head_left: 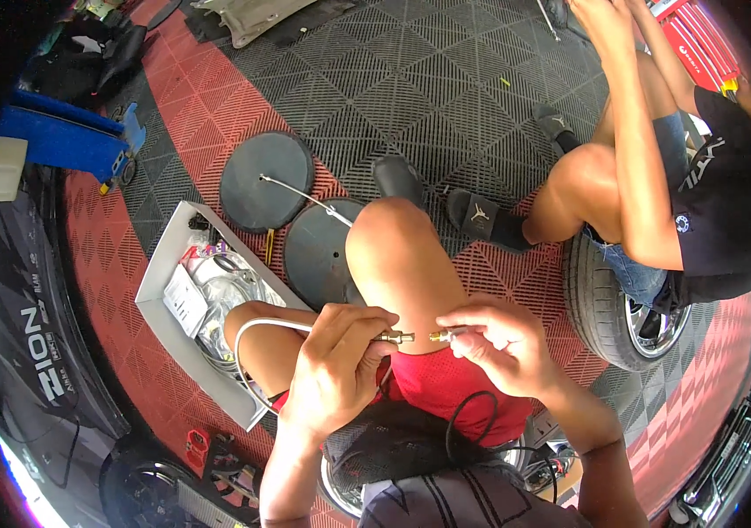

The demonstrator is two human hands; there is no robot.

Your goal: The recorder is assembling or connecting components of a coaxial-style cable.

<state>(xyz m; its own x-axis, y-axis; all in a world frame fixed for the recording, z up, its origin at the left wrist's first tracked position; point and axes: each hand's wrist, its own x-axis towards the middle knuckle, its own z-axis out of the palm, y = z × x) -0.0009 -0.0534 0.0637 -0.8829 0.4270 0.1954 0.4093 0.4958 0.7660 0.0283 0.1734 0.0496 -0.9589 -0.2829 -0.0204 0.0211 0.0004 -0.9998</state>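
The left hand [337,365] pinches a bendy white tube [270,322] with a shiny metal end [399,337]. The right hand [503,346] pinches a small gold tip [439,335]. The ends face each other, not touching, above red shorts [419,377]. Left of them, a white box [183,348] holds crinkly clear bags [221,295]. Beyond, flat round black discs [267,180] lie on ridged floor tiles [410,88].

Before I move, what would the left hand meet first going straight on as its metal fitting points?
Likely the brass-coloured tip in the right hand, across a small gap from the metal fitting in the left hand; one view leaves depth unclear.
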